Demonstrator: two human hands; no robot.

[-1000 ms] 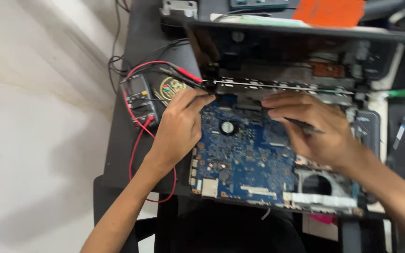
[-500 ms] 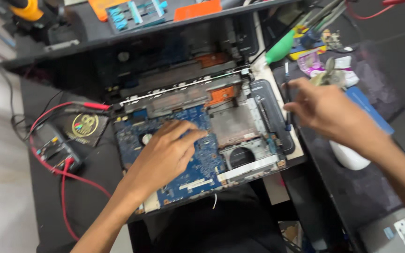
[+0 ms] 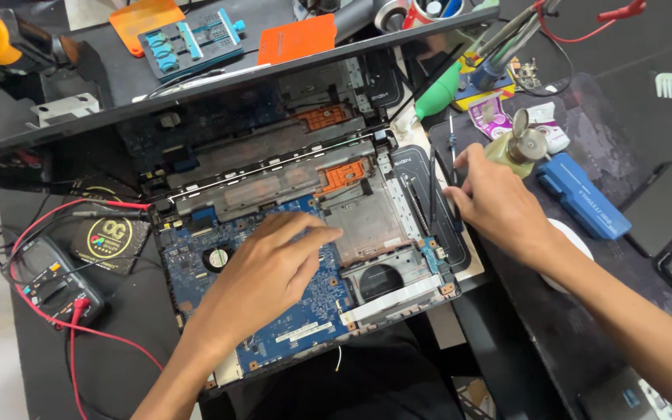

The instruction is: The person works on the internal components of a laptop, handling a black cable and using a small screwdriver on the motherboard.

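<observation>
An opened laptop (image 3: 289, 233) lies on the dark worktop (image 3: 600, 140), its blue motherboard (image 3: 274, 311) bared. The left hand (image 3: 262, 276) rests flat and open on that board. The right hand (image 3: 499, 204) pinches a thin dark tool (image 3: 452, 152) beside the laptop's right edge.

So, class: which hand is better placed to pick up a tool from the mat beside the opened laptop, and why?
Probably the right. The right hand already rests on the mat, fingertips by the thin dark tools at the laptop's right edge. The left hand lies flat on the blue circuit board, farther away.
</observation>
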